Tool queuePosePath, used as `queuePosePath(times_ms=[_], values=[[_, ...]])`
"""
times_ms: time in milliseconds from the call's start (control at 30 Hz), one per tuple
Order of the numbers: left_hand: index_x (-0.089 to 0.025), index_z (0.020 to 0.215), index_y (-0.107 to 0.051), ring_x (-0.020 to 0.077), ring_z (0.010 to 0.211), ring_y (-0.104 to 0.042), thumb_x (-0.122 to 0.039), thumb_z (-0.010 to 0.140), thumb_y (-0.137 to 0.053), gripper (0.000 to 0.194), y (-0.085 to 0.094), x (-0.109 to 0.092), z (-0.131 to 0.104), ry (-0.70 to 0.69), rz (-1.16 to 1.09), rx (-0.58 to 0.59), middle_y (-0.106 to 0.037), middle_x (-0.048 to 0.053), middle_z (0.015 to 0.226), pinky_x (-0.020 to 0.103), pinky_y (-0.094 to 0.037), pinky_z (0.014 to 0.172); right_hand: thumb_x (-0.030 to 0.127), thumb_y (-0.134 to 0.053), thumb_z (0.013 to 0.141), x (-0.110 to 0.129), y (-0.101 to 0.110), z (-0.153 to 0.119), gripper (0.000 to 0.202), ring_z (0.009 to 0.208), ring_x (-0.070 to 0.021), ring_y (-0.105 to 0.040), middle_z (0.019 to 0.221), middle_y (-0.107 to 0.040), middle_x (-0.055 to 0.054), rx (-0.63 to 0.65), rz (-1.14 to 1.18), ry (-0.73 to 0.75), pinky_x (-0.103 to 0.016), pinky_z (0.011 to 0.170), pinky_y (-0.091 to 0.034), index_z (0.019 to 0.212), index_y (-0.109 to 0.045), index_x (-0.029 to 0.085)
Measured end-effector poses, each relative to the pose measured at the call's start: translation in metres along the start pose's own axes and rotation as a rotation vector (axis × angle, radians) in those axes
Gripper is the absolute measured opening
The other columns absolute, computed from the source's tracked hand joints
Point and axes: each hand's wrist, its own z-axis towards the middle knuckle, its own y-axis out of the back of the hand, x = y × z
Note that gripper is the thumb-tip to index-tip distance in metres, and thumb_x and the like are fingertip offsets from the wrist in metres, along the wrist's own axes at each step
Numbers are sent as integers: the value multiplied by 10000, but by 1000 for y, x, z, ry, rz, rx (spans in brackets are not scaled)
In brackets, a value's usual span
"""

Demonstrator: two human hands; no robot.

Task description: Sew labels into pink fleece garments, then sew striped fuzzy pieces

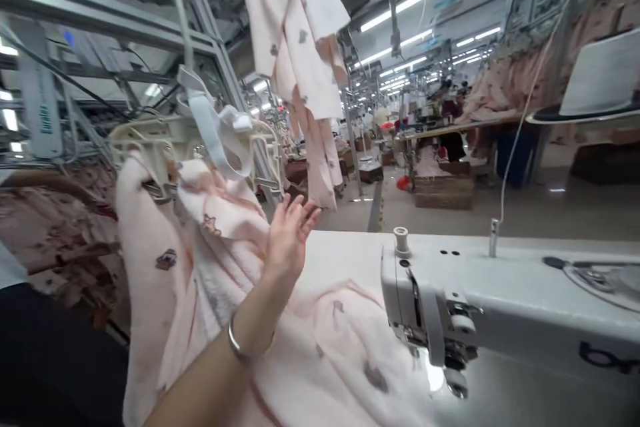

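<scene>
My left hand (289,237) is raised in the middle of the head view, its fingers apart and nothing held in them. A metal bangle circles the wrist. Behind and beneath the forearm lies pale pink fleece cloth (350,340) with small printed figures; it spreads over the white table (330,257) as far as the needle area of the sewing machine (500,307). More of this cloth (150,280) hangs from a cream plastic clamp hanger (165,137) left of the hand. My right hand is outside the view.
Pink cloth pieces (300,33) hang above and beyond the table. White elastic loops (215,127) dangle by the hanger. A large thread cone (600,77) stands at the upper right. Metal rails (100,7) cross the upper left. Dark clothing (55,360) shows at lower left.
</scene>
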Motion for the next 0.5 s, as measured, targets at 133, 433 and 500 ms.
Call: queuePosePath(times_ms=[133,433,500], values=[[-130,834,-534,102,709,-641,-62,857,-526,72,-14,-24,21,52,-80,-105,-632,43,807,232,-522,704,309,-400,865,-1,-5,27,337,1091,-244,-572,1017,-627,77,-18,73,5,-373,725,-571,1059,-636,451],[-166,891,-638,24,579,-585,-197,886,-528,115,-8,-19,19,43,-24,-143,-636,-23,756,128,-412,509,323,-339,900,5,26,13,389,1056,-275,-585,1018,-611,38,35,267,-153,-454,777,-560,1206,-541,450],[-148,895,-663,26,570,-582,-183,839,-583,103,-2,-16,1,93,7,-89,-647,-9,763,116,-393,476,349,-392,896,11,40,-4,342,993,-267,-612,966,-626,26,58,323,-244,-406,730,-570,1178,-560,445]])
